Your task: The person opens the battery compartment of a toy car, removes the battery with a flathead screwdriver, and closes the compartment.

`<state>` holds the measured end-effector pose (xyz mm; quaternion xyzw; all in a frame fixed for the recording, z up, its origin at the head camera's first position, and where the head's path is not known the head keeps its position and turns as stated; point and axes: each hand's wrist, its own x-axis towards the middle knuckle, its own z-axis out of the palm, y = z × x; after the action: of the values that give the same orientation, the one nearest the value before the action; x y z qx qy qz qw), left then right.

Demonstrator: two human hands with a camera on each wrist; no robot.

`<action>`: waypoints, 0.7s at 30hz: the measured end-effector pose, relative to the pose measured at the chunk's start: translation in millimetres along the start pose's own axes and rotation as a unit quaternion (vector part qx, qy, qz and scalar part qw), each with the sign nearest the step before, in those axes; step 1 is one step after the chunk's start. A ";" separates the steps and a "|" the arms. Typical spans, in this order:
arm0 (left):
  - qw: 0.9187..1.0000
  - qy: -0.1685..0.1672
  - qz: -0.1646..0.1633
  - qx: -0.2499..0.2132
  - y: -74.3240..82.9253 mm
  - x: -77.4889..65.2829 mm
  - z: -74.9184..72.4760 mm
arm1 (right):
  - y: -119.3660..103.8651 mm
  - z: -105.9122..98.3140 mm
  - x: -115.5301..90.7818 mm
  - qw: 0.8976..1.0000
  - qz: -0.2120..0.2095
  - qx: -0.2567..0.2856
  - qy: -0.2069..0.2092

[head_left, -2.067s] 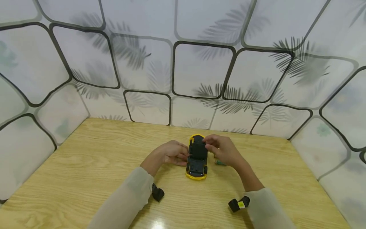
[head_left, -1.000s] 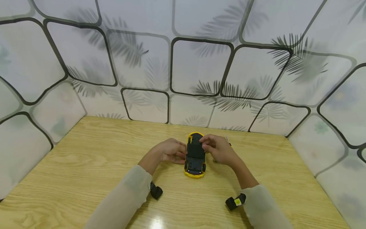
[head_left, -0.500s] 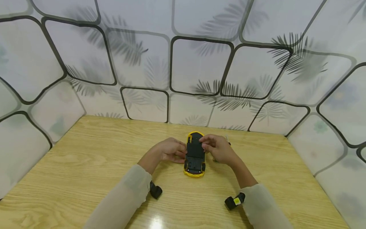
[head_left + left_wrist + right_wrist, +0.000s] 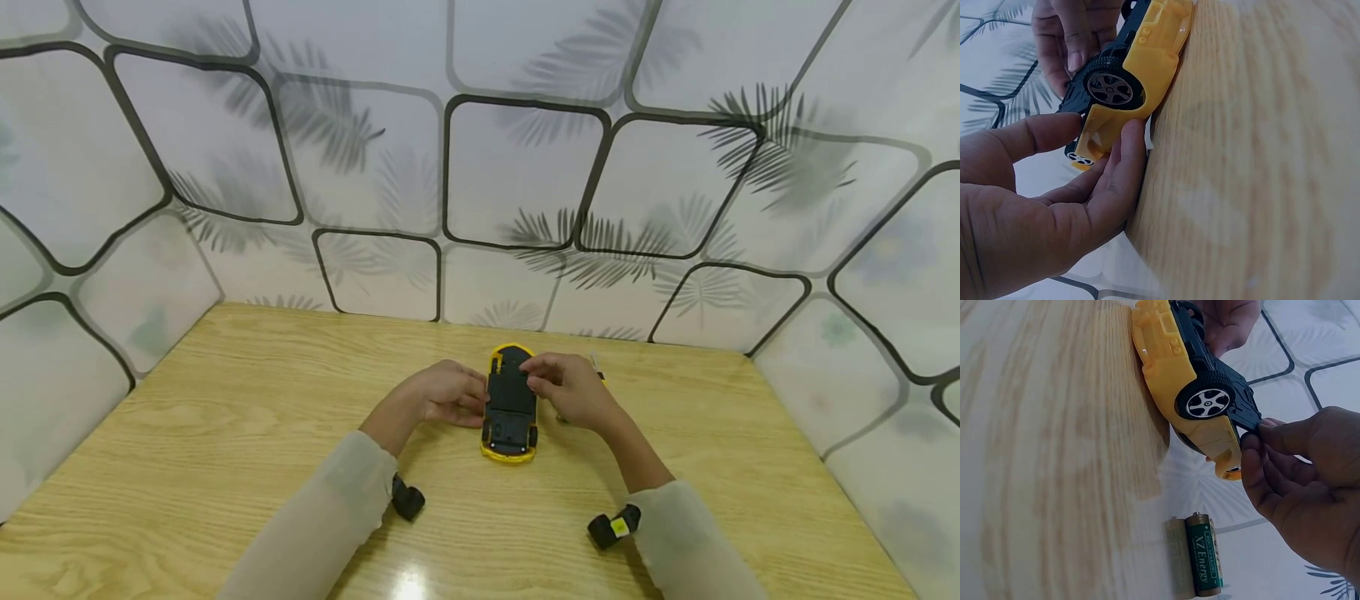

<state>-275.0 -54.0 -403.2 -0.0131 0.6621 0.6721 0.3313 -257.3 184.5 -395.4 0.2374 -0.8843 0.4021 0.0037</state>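
A yellow toy car (image 4: 508,446) lies upside down on the wooden table, its black underside facing up. My left hand (image 4: 448,395) holds its left side, thumb (image 4: 1054,131) at the edge of the underside and fingers along the yellow body. On the other side my right hand (image 4: 573,390) pinches the edge of a black battery cover (image 4: 1244,415) between thumb and forefinger. That cover (image 4: 512,393) sits over the middle of the underside, one edge slightly raised in the right wrist view. Black wheels with silver rims (image 4: 1207,403) show at the sides.
Green-and-gold batteries (image 4: 1204,555) lie beside the car near my right hand, mostly hidden by it in the head view. Behind that hand is a small pale thing with a dark end (image 4: 600,373). A patterned wall (image 4: 495,283) encloses the table's back and sides.
My right hand has shifted slightly left, now hiding most of the green battery seen earlier. The pale thing behind it has come into view. Both hands have stayed at the car, nearly still lately.
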 end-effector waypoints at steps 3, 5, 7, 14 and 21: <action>1.000 -0.001 0.001 0.000 0.2 -0.3 0.0 | 0.3 0.1 0.1 1.000 0.005 0.008 -0.002; 1.000 -0.002 0.001 0.000 0.5 -0.8 0.3 | 0.6 0.1 0.3 1.000 0.009 0.011 -0.002; 1.000 -0.002 0.001 0.000 0.7 -1.4 0.3 | 0.8 0.0 0.5 1.000 0.012 0.012 -0.003; 1.000 -0.004 0.001 0.001 0.8 -1.8 -0.9 | -0.1 -1.7 0.9 1.000 0.022 0.015 -0.008; 1.000 0.000 -0.007 -0.004 1.4 -0.3 -0.2 | -0.3 -4.0 0.9 0.998 0.033 0.043 -0.018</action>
<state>-275.5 -54.2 -401.8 -0.0187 0.6593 0.6724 0.3358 -258.7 186.9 -392.3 0.2153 -0.8732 0.4356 -0.0361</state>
